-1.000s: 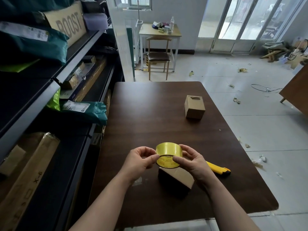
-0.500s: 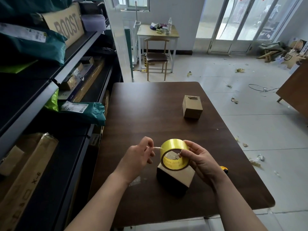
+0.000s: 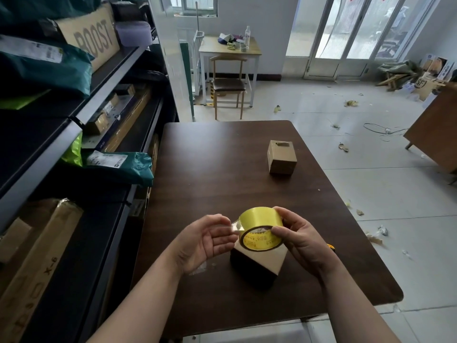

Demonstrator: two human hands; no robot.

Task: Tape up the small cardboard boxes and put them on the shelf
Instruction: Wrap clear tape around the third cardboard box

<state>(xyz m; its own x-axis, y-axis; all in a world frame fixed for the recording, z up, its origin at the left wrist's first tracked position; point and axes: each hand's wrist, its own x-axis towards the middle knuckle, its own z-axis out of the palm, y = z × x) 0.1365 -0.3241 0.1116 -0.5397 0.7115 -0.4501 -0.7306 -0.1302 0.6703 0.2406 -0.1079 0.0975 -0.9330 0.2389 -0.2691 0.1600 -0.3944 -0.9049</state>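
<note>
Right hand [image 3: 301,240]: curled round the tape roll [image 3: 259,217], above the near box [image 3: 263,262].
Left hand [image 3: 205,241]: pinches the tape end [image 3: 236,226], at the roll's 9 o'clock, just beside it.
Near box: on the table [image 3: 210,169], at the roll's 6 o'clock, corner towards the person, between both hands.
Far box [image 3: 282,158]: 1 o'clock, well apart, nearer the right hand.
Shelf [image 3: 99,78]: 9 o'clock.
Likely next: the strip is drawn towards 9, then pressed down.

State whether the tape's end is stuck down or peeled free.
Peeled free: the left hand pinches a clear strip off the tape roll held by the right hand.
</note>
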